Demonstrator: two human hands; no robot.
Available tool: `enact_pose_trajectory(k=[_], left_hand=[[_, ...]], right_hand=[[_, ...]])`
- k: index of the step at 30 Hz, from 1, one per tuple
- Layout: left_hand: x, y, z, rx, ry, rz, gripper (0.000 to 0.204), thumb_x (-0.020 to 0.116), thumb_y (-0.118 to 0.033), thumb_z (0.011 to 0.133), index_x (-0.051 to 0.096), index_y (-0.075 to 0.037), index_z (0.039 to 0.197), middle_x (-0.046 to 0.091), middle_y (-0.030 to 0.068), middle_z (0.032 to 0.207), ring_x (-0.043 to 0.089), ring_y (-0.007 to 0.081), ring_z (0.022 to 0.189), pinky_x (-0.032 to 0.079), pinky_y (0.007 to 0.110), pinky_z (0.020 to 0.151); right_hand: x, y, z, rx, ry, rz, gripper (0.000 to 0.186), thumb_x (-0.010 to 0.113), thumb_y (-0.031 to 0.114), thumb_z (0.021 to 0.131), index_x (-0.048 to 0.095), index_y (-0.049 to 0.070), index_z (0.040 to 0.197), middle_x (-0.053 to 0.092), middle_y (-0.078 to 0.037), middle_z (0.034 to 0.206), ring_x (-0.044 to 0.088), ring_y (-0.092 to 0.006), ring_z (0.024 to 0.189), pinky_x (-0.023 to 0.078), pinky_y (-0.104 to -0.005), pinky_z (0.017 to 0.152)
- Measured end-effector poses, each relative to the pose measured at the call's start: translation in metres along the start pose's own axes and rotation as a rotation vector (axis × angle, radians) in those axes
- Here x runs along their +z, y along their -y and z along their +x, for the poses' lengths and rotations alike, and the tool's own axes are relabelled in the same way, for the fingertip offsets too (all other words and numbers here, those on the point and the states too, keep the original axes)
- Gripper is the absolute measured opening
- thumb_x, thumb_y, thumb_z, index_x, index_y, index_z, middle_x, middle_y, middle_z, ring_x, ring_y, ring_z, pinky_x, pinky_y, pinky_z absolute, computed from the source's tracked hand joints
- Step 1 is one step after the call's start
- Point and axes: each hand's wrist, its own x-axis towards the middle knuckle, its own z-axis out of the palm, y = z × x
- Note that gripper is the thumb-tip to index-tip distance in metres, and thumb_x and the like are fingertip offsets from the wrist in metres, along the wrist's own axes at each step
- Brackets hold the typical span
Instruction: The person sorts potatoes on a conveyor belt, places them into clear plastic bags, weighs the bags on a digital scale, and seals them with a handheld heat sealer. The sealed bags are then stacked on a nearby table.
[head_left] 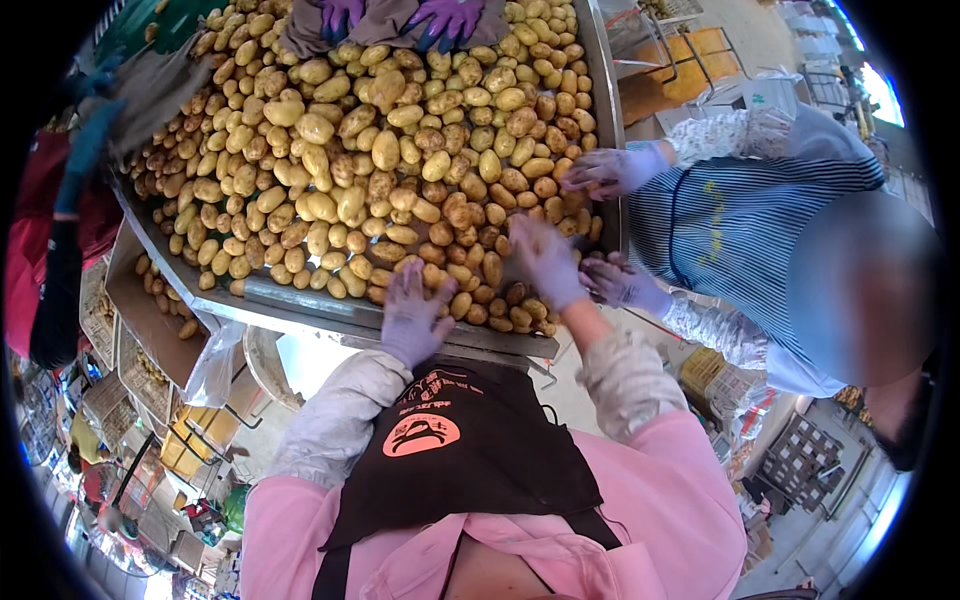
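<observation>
A thick layer of yellow-brown potatoes [385,152] covers a metal-edged sorting table [330,308] in front of me. My left hand [412,318], in a pale purple glove, lies with fingers spread on the potatoes at the near edge. Farther right, my right hand [546,262], gloved alike, reaches over the potatoes near the table's right corner. Its fingers look apart and slightly blurred, with the fingertips down among the potatoes. No potato shows gripped in either hand.
At the right, a person in a striped apron [740,215] has gloved hands [618,172] at the table's side. Purple-gloved hands [447,20] rest at the far side. A teal-gloved arm [90,145] works at the left. A cardboard box [150,310] holding potatoes stands below left.
</observation>
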Motion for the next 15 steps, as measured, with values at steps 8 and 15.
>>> enact_pose_trajectory(k=[8, 15], left_hand=[[0.003, 0.044, -0.033, -0.024, -0.139, -0.098, 0.031, 0.063, -0.03, 0.086, 0.07, -0.026, 0.117, 0.049, 0.0123, 0.146, 0.038, 0.0365, 0.14, 0.023, 0.049, 0.118], [0.001, 0.032, -0.047, -0.248, -0.442, -0.633, 0.032, 0.058, -0.028, 0.094, 0.068, -0.012, 0.12, 0.055, 0.0172, 0.137, 0.051, 0.0339, 0.126, 0.04, 0.048, 0.107]], right_hand=[[-0.006, 0.022, 0.121, 0.205, -0.067, -0.421, 0.072, 0.064, 0.037, 0.083, 0.042, 0.009, 0.145, 0.042, -0.024, 0.147, 0.041, -0.0426, 0.134, 0.036, -0.0443, 0.112], [0.028, 0.059, 0.034, 0.182, -0.151, -0.173, 0.051, 0.062, 0.047, 0.087, 0.057, 0.01, 0.122, 0.067, -0.023, 0.115, 0.064, -0.0392, 0.108, 0.051, -0.0449, 0.092]])
